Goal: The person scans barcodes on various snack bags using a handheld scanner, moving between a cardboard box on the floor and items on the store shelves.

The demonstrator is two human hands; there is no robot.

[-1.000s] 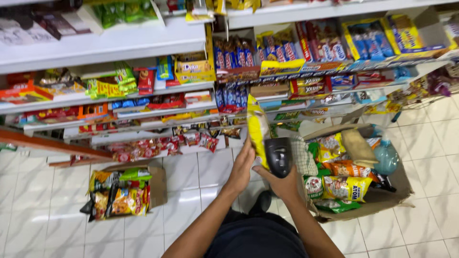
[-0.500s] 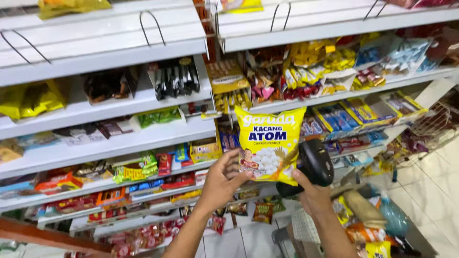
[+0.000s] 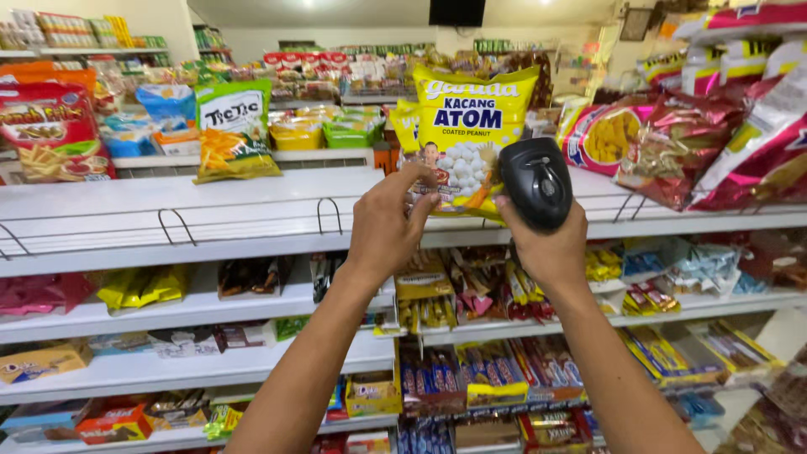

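Head view: the white top shelf (image 3: pixel 252 197) carries a green snack bag (image 3: pixel 234 126) at 10 o'clock and red bags (image 3: pixel 681 143) at 2 o'clock. The left hand (image 3: pixel 388 225) pinches the yellow peanut bag (image 3: pixel 472 126) by its lower edge, upright over the shelf at 12 o'clock. The right hand (image 3: pixel 551 244) is wrapped tight round the black scanner (image 3: pixel 538 183), touching the bag. Half a second ago the bag hung lower, before the middle shelves.

A yellow snack bag (image 3: pixel 471 126) with a blue band and pictured white coated nuts is standing upright above the white top shelf, its printed front facing the camera. A black handheld scanner (image 3: pixel 536 183) is overlapping the bag's lower right corner, rounded back toward the viewer.
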